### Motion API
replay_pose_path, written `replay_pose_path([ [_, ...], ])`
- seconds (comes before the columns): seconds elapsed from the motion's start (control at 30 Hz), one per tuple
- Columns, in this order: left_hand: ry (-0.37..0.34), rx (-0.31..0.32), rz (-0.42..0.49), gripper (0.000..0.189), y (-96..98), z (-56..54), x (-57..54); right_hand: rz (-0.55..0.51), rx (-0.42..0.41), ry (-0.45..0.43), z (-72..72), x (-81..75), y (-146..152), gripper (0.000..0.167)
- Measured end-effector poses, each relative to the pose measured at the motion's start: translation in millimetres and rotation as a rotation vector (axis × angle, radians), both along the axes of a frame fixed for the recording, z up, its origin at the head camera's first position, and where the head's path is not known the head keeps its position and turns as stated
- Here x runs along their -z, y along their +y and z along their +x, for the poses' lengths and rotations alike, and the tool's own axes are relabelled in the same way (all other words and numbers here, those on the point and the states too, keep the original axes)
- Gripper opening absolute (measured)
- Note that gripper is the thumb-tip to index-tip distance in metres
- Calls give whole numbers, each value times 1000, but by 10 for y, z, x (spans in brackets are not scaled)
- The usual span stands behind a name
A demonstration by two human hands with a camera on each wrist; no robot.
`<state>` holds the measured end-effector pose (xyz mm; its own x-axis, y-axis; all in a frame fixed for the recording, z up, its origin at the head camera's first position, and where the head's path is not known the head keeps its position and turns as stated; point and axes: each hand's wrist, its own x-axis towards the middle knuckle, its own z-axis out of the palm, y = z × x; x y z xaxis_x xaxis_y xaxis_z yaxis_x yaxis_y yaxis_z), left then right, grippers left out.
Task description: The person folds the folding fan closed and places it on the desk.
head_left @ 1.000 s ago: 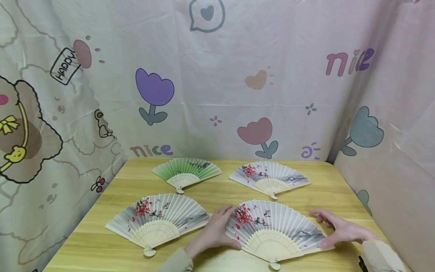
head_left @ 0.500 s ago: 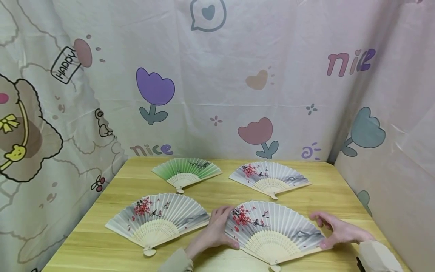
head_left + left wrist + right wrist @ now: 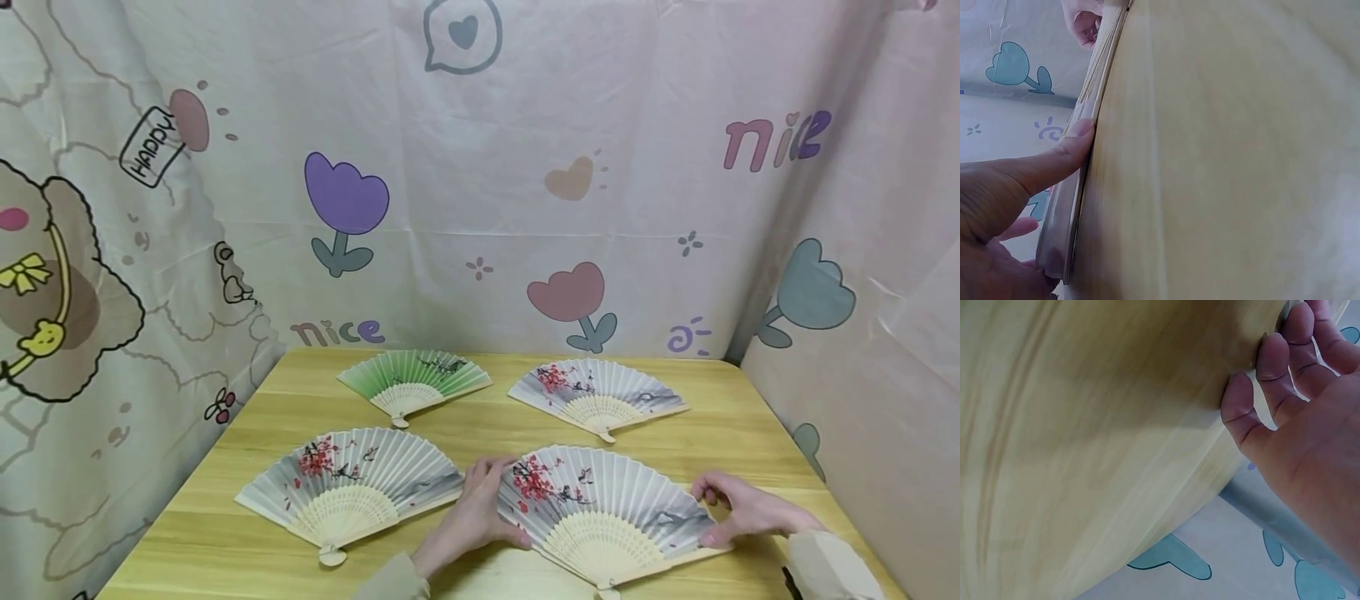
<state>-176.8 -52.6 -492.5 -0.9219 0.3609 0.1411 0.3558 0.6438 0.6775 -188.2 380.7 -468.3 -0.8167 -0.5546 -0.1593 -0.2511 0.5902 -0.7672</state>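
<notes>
An open folding fan with red blossoms on pale grey folds lies at the table's front, between both hands. My left hand grips its left end, the thumb along the outer rib and the fingers at the upper edge. In the left wrist view that thumb lies against the fan's thin side. On the other end, my right hand holds the fan with the thumb on the rib and curled fingers at the upper corner. The right wrist view shows bent fingertips close to the tabletop; the fan is hidden there.
A matching blossom fan lies spread to the left, right beside my left hand. Farther back are a green fan and another blossom fan. The wooden table meets a printed cloth backdrop behind and at the sides.
My right hand has shifted slightly left, its fingers coming in to the fan's upper corner. The fan has slid slightly down towards the front edge. My left hand stays at its end.
</notes>
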Motion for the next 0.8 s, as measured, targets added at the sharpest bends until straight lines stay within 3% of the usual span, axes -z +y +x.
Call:
replay_pose_path([
  [0.13,13,-23,-2,119,0,7,13,-6,-4,32,5,8,15,42],
  [0.3,18,-46,31,118,0,-4,21,-66,-5,1,-8,22,35,40],
  [0.5,34,-40,76,114,5,-10,12,-117,-23,-108,-19,-25,52,44],
  [0.7,62,-48,106,109,10,-25,6,-76,80,-198,5,-67,71,49],
  [0.8,75,-56,119,107,4,-28,3,-143,89,-245,17,-52,76,57],
])
